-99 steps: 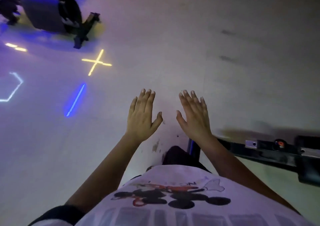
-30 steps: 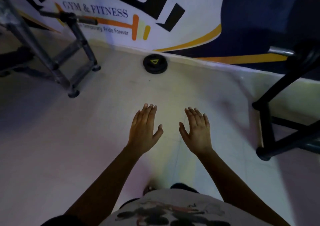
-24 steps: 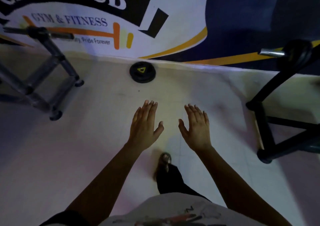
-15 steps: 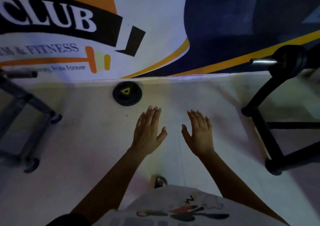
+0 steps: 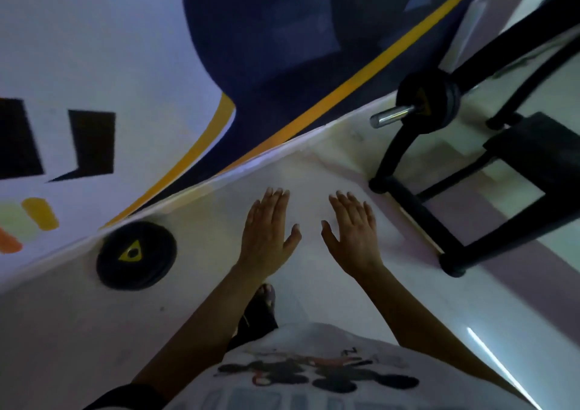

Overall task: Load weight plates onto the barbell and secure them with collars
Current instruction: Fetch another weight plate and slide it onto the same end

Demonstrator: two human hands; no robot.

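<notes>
A black weight plate (image 5: 135, 255) with a yellow triangle round its hole lies flat on the floor against the wall, to the left. At the upper right a barbell's steel sleeve end (image 5: 390, 117) sticks out of a black plate (image 5: 431, 103) loaded on the bar. My left hand (image 5: 268, 232) and my right hand (image 5: 353, 232) are held out in front of me, palms down, fingers straight, holding nothing. Both hover over bare floor between the lying plate and the barbell. No collar is in view.
A black steel rack frame (image 5: 420, 215) stands on the floor at the right and carries the barbell. The painted wall (image 5: 282, 64) runs diagonally across the top. My foot (image 5: 263, 299) shows below my left wrist.
The view has swung right and tilted. The lying plate has slid to the left of the picture, and the barbell end and rack have come closer. Both hands stay flat and empty.
</notes>
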